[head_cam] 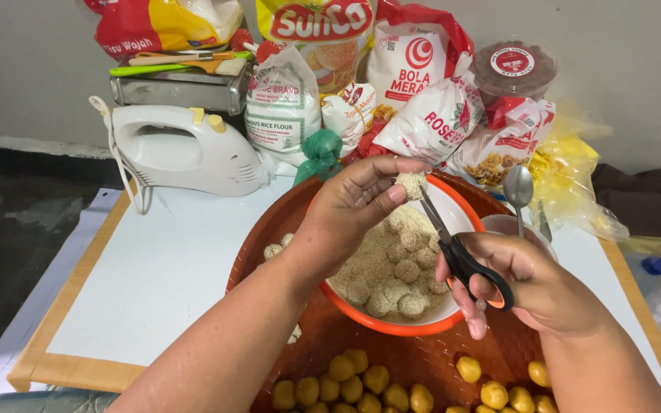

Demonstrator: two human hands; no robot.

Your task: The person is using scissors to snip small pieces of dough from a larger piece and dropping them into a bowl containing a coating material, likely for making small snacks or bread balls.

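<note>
My left hand [357, 200] holds a small sesame-coated dough ball [411, 183] between thumb and fingers, above an orange-rimmed bowl [392, 327]. My right hand [533, 287] grips black-handled scissors [457, 248], their blades pointing up to the ball and touching it. The bowl holds sesame seeds and several coated balls [407, 271]. It sits on a round brown woven tray [284, 218]. Several plain yellow dough balls [361, 382] lie on the tray's near side.
A white hand mixer [185, 149] lies at the back left of the white table [162, 268]. Bags of flour and other ingredients [392, 84] stand along the wall. A spoon [518, 191] sticks up from a container at the right, beside yellow plastic bags [568, 176].
</note>
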